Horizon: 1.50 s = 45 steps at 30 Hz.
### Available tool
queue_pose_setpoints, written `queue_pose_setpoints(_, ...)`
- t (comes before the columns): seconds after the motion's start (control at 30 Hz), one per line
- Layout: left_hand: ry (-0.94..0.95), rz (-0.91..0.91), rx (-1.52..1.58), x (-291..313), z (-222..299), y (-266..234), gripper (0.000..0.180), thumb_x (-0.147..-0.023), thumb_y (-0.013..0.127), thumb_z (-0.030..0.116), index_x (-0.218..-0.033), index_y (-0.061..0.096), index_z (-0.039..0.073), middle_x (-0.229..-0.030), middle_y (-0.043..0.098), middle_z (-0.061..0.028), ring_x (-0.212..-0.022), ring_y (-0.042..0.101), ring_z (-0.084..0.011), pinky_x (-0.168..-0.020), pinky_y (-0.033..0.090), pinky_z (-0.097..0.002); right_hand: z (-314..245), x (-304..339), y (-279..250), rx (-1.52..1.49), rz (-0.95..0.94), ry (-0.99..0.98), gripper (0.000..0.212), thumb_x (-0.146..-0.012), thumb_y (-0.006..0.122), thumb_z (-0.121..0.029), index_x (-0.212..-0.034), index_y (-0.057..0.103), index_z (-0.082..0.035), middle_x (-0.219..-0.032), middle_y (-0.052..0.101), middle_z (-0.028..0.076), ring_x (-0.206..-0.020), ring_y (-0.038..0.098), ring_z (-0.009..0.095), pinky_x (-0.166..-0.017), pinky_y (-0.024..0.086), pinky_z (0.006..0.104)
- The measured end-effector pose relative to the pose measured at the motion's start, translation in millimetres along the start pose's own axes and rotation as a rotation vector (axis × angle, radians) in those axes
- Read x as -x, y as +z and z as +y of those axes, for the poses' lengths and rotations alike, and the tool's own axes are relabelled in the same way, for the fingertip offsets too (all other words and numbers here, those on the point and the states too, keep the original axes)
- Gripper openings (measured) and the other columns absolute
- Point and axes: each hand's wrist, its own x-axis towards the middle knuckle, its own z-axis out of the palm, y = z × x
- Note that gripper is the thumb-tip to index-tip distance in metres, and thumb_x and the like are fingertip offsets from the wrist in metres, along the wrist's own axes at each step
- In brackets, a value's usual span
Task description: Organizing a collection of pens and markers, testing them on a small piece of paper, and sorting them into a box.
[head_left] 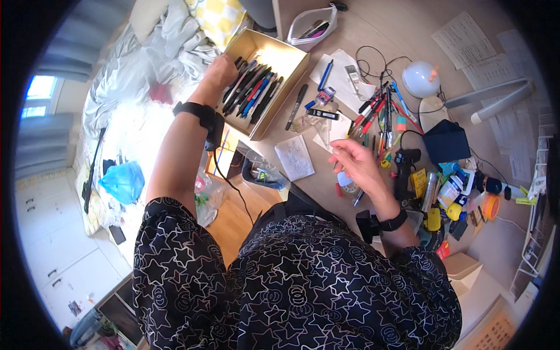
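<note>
"How are the arms held?"

"The left one stretches nearly straight, forward and leftward, a black strap at its wrist; the left hand [221, 71] is at the left wall of an open, pale-yellow cardboard box [284, 57], fingers curled there; I can't tell whether they clamp the rim or a pen; the right arm is bent nearer the body, the right hand [359, 168] over the desk [379, 29], fingers half-bent, loose and a little apart."

"And the pens?"

"Slim, mostly black plastic pens [252, 90], some red and blue, lie slantwise in that box, at the desk's left side; more red and black ones are heaped beyond the right hand."

"What else is around?"

"A white pouch [298, 24] just beyond the box; a dark-blue, angular container [446, 140] further right; left of the desk, a bed with rumpled grey-white bedding [125, 76] and a blue plastic bag [123, 182]; white cabinets [76, 256] and grey curtains [44, 146] past it; wood-coloured floor [233, 213] below."
</note>
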Motion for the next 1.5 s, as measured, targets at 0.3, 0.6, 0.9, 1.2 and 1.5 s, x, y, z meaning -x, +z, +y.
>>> queue_pose_setpoints(0.3, -0.072, -0.074, 0.005, -5.8, 29.2, 36.1, 0.03, -0.081, 0.037, 0.015, -0.098, 0.055, -0.002, -0.105, 0.056, -0.0262, -0.102, 0.054, -0.0383, -0.089, 0.042, -0.0435, 23.5, 22.1, -38.4, -0.03, 0.193, 0.033, 0.022, -0.089, 0.052, -0.018, -0.104, 0.055, -0.002, -0.079, 0.061, 0.007, -0.06, 0.056, 0.009, -0.054, 0.043, 0.0207)
queue_pose_setpoints(0.6, -0.042, -0.024, -0.079, -12.0, 8.7, 45.8, 0.027, -0.086, 0.044, 0.021, -0.104, 0.047, 0.002, -0.108, 0.055, -0.0242, -0.102, 0.053, -0.0379, -0.086, 0.043, -0.0445, 44.9, 28.4, -66.5, 0.047, 0.346, 0.069, 0.023, -0.088, 0.053, -0.019, -0.103, 0.055, -0.001, -0.076, 0.061, 0.007, -0.058, 0.056, 0.01, -0.054, 0.044, 0.0219)
queue_pose_setpoints(0.9, -0.054, -0.067, -0.235, -2.1, 16.0, 27.9, 0.025, -0.086, 0.041, 0.015, -0.107, 0.048, 0.004, -0.107, 0.057, -0.0206, -0.1, 0.055, -0.0348, -0.083, 0.045, -0.0429, 76.2, -12.3, -106.6, 0.387, 0.647, -0.075, 0.02, -0.083, 0.058, -0.015, -0.096, 0.059, 0.0, -0.07, 0.06, 0.004, -0.059, 0.054, 0.006, -0.05, 0.044, 0.0216)
queue_pose_setpoints(1.2, 0.312, 0.252, 0.274, 74.6, 53.0, -44.6, 0.033, -0.081, 0.059, 0.016, -0.11, 0.055, 0.001, -0.098, 0.062, -0.0156, -0.09, 0.061, -0.0237, -0.078, 0.047, -0.0319, 43.7, -62.1, -124.2, 1.153, 0.888, 0.051, 0.024, -0.077, 0.06, -0.029, -0.084, 0.06, -0.006, -0.093, 0.061, 0.015, -0.082, 0.061, 0.03, -0.073, 0.048, 0.0399)
queue_pose_setpoints(1.5, 0.201, 0.231, 0.821, 162.8, 50.2, -15.5, 0.03, -0.083, 0.059, 0.013, -0.11, 0.054, 0.002, -0.095, 0.063, -0.0127, -0.087, 0.061, -0.0187, -0.076, 0.048, -0.0294, 45.1, -64.0, -140.8, 0.405, 0.543, 0.077, 0.03, -0.068, 0.069, -0.026, -0.077, 0.059, 0.002, -0.069, 0.061, 0.009, -0.061, 0.058, 0.021, -0.058, 0.046, 0.0319)
